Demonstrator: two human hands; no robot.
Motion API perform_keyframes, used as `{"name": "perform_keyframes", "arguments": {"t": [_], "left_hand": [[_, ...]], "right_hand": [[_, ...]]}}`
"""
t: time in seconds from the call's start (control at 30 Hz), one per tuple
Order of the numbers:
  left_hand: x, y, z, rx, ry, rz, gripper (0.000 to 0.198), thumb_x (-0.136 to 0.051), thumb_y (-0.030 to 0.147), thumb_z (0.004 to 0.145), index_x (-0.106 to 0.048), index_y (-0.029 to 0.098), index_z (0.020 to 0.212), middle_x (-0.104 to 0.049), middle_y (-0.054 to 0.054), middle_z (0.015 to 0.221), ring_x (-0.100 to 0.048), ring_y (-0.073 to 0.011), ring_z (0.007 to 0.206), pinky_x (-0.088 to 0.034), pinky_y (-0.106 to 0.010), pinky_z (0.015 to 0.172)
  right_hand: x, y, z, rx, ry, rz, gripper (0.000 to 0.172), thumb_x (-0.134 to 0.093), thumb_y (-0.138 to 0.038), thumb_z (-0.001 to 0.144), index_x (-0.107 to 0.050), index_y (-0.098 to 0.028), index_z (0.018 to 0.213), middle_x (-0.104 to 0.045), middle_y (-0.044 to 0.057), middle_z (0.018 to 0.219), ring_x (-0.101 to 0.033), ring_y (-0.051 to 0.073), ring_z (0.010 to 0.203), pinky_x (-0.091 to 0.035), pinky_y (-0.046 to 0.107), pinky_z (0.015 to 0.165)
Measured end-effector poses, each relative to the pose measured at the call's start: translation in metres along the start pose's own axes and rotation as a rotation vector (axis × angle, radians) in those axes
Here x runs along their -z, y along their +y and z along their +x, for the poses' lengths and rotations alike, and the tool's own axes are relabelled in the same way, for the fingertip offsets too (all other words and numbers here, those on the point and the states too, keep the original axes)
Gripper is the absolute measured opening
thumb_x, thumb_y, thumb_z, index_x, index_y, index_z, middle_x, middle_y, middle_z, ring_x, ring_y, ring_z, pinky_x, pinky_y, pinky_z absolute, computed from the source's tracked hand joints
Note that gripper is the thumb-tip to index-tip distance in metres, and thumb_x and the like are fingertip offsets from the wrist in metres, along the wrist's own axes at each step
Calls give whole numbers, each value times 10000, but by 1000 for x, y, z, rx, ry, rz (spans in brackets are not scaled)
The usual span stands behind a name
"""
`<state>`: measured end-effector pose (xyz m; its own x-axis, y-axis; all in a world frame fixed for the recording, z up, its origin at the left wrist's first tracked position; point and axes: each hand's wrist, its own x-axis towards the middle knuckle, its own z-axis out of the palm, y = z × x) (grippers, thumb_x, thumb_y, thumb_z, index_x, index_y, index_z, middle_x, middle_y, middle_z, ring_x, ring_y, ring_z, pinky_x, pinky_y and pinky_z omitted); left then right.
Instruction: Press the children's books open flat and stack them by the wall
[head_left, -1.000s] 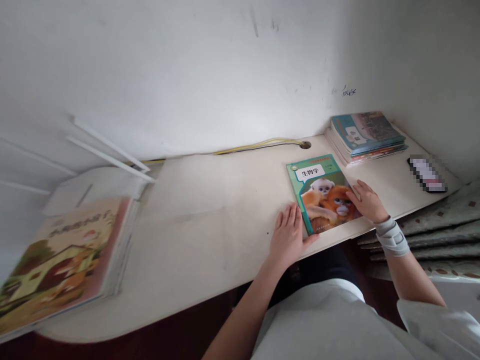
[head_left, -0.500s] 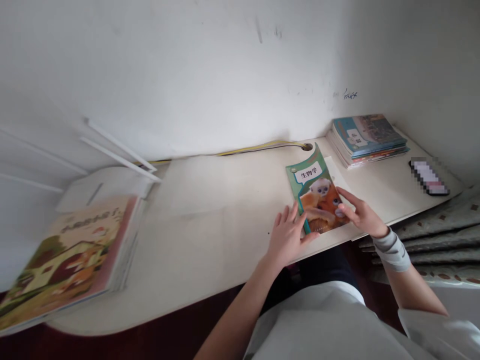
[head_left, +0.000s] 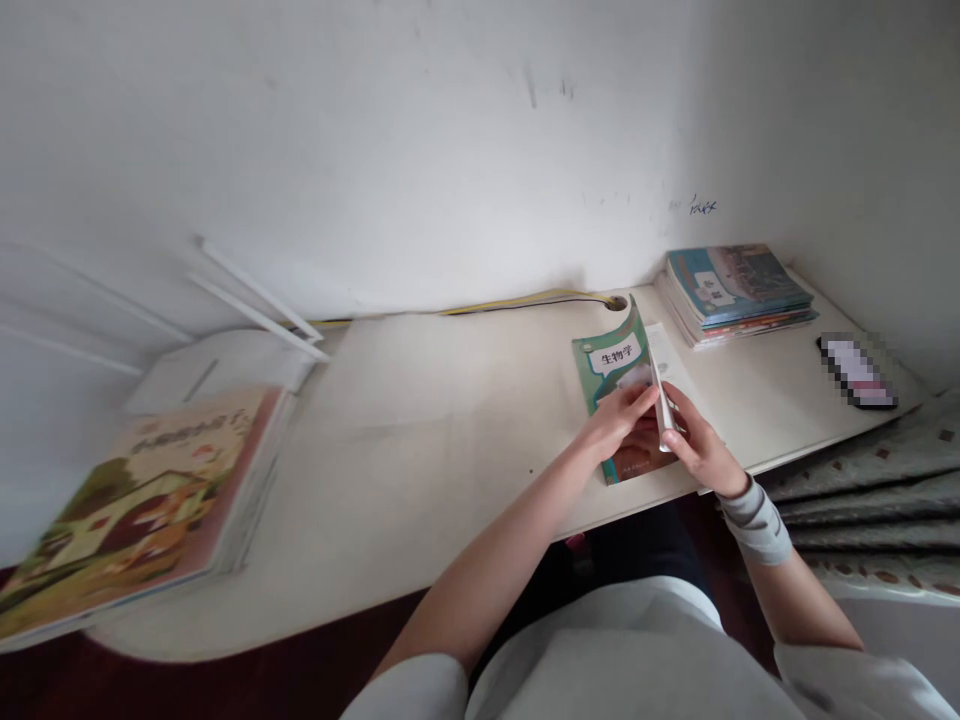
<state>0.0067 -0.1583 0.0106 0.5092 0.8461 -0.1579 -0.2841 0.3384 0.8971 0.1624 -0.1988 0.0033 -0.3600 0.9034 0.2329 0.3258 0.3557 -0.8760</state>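
A green biology textbook [head_left: 591,365] lies near the front edge of the desk, its right-hand edge curled up so that white page edges show. My right hand [head_left: 703,450] grips that raised edge from the right, thumb in front and fingers behind. From the left, my left hand [head_left: 619,420] reaches across the cover and pinches the same edge, covering much of the cover picture. Partly under the book, or behind its raised leaves, a white printed page [head_left: 670,362] shows; which of these I cannot tell.
Against the wall at the back right stands a stack of books [head_left: 739,285]. A blurred-out phone [head_left: 857,372] lies at the right. More books [head_left: 150,500] with an illustrated cover are piled at the left. A yellow cable [head_left: 517,301] runs along the wall into a desk hole [head_left: 616,303].
My left hand has moved from the lower left corner of the cover to the raised right edge. That edge now stands higher, pinched by both hands.
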Motion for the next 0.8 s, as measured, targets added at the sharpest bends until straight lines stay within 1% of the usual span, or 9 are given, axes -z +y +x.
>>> {"name": "perform_keyframes", "arguments": {"t": [0.13,0.27,0.3,0.37,0.47,0.53,0.6,0.7,0.8], "left_hand": [[-1,0,-1,-33,69,62,391,-669,508,700,-605,136,802,-671,-58,775,-643,-183,743,-505,-344,756],[10,9,-20,-60,269,322,258,-631,408,708,-572,157,701,-614,2,671,-603,-153,673,-473,-290,671],[16,11,-29,-68,320,438,248,-595,402,732,-569,161,680,-598,10,646,-589,-147,651,-459,-281,652],[28,16,-48,-83,444,728,274,-518,399,785,-565,169,643,-566,16,601,-562,-145,619,-438,-282,637],[45,14,-74,-126,627,1181,317,-448,365,842,-580,179,622,-591,-20,652,-573,-178,695,-448,-327,706],[53,8,-86,-152,688,1397,300,-449,334,857,-617,184,659,-652,-66,829,-592,-221,867,-450,-378,811],[61,0,-97,-128,725,1541,243,-474,333,858,-663,182,831,-633,-109,1111,-532,-288,1106,-406,-457,936],[76,-13,-113,-3,751,1644,500,-500,400,849,-500,119,1263,-394,-200,1421,-310,-384,1330,-291,-576,1031],[90,-22,-127,47,697,1629,689,-440,431,877,-276,1,1390,-283,-286,1451,-241,-368,1366,-264,-542,1071]], "right_hand": [[9,10,-1,3,60,-54,669,-358,-548,902,-216,-189,1448,-429,142,1405,-443,243,1268,-400,420,1035],[31,14,4,-9,365,-280,635,-358,-510,912,-227,-180,1437,-345,168,1444,-352,262,1329,-373,475,1044],[34,11,7,3,391,-346,617,-366,-493,913,-240,-186,1434,-350,169,1436,-349,263,1329,-374,482,1041],[33,2,17,55,311,-463,566,-381,-469,913,-309,-211,1412,-367,156,1423,-351,263,1327,-362,481,1052],[4,-13,38,138,50,-589,576,-455,-501,872,-398,-230,1377,-275,141,1480,-264,307,1367,-333,512,1065],[-25,-20,53,129,-91,-677,661,-537,-541,811,-402,-233,1381,-176,144,1520,-171,372,1386,-331,575,1035],[-52,-23,64,65,-186,-770,721,-607,-543,759,-396,-248,1382,-127,149,1535,-127,433,1377,-352,632,974],[-78,-22,72,-1,-207,-886,684,-660,-472,740,-429,-255,1346,-128,151,1538,-134,466,1361,-404,629,905],[-87,-21,73,8,-161,-936,617,-673,-401,745,-468,-218,1297,-165,179,1526,-153,457,1361,-438,568,893]]}}
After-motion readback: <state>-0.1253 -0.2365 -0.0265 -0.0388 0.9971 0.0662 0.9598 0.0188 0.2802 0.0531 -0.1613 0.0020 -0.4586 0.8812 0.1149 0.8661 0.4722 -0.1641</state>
